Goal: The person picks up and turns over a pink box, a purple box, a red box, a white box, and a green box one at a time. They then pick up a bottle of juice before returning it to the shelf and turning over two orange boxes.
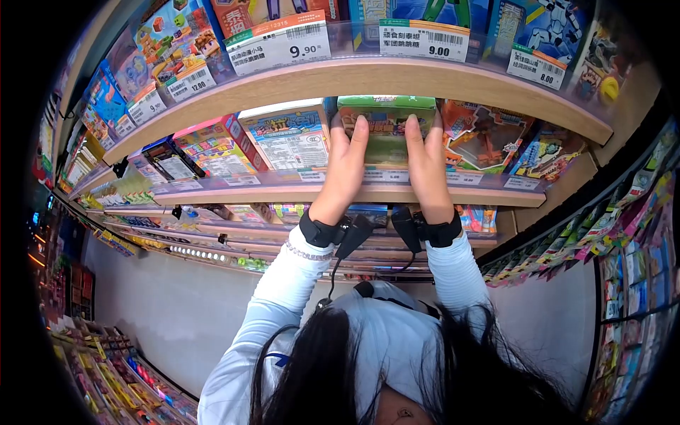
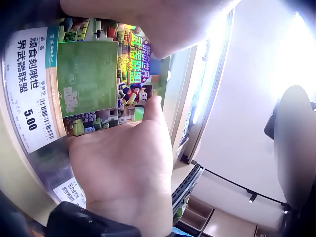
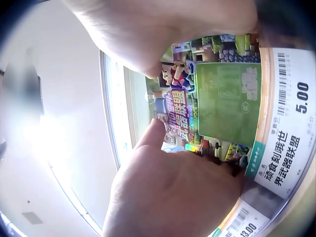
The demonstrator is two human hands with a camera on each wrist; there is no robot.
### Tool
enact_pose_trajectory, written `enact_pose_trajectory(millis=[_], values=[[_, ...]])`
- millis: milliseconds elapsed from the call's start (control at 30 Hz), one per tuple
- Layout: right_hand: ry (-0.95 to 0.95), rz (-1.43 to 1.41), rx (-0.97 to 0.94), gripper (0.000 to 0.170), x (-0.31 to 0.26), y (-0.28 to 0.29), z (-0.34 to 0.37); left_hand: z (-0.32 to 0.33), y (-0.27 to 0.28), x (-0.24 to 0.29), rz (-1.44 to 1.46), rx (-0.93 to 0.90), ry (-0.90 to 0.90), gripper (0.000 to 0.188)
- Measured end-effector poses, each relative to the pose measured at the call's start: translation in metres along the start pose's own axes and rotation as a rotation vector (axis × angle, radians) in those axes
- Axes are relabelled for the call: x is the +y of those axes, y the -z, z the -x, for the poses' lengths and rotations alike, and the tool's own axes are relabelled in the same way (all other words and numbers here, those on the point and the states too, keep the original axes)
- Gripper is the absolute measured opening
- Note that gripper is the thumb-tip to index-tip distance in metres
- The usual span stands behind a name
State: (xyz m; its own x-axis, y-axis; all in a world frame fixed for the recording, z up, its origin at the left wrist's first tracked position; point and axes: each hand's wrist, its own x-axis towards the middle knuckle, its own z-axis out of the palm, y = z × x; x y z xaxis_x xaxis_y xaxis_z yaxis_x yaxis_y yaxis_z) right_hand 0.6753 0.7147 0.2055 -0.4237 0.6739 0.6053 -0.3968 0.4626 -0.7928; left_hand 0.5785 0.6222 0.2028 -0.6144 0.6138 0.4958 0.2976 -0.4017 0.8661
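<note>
A green toy box (image 1: 386, 127) with blocky game-style figures and Chinese lettering stands on the middle shelf, and both hands hold it by its sides. My left hand (image 1: 344, 159) grips its left side, thumb against the front near the top. On the right side my right hand (image 1: 428, 161) does the same, with its fingers hidden behind the edge. The left wrist view shows the box's green panel (image 2: 89, 76) low on the front, behind a price tag (image 2: 32, 94) reading 5.00. In the right wrist view the right thumb (image 3: 157, 132) lies beside the coloured lettering.
A white and blue box (image 1: 287, 134) stands left of the hands, an orange-pictured box (image 1: 487, 138) right of them. The upper shelf edge (image 1: 354, 78) runs just above the green box. Below is the shelf's front lip (image 1: 283, 193). Hanging packets (image 1: 616, 212) line the right side.
</note>
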Motion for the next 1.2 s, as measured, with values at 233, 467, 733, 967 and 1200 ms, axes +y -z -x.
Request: enact_pose_trajectory(millis=[233, 467, 733, 967, 1200], values=[[0.021, -0.028, 0.015, 0.068, 0.001, -0.001, -0.003, -0.008, -0.005, -0.004, 0.052, 0.033, -0.082, 0.054], [0.066, 0.097, 0.04, 0.063, 0.0, -0.002, 0.0, -0.005, -0.007, 0.006, -0.032, 0.073, -0.085, 0.055], [0.046, 0.215, -0.006, 0.058, -0.003, 0.004, 0.003, 0.001, -0.012, 0.013, 0.022, 0.072, -0.005, 0.057], [0.097, 0.252, 0.052, 0.063, 0.006, -0.001, 0.007, 0.0, -0.011, -0.004, -0.088, 0.14, -0.114, 0.064], [0.133, 0.201, 0.059, 0.068, 0.004, -0.002, 0.014, 0.025, -0.014, -0.008, -0.594, 0.157, -0.555, 0.077]])
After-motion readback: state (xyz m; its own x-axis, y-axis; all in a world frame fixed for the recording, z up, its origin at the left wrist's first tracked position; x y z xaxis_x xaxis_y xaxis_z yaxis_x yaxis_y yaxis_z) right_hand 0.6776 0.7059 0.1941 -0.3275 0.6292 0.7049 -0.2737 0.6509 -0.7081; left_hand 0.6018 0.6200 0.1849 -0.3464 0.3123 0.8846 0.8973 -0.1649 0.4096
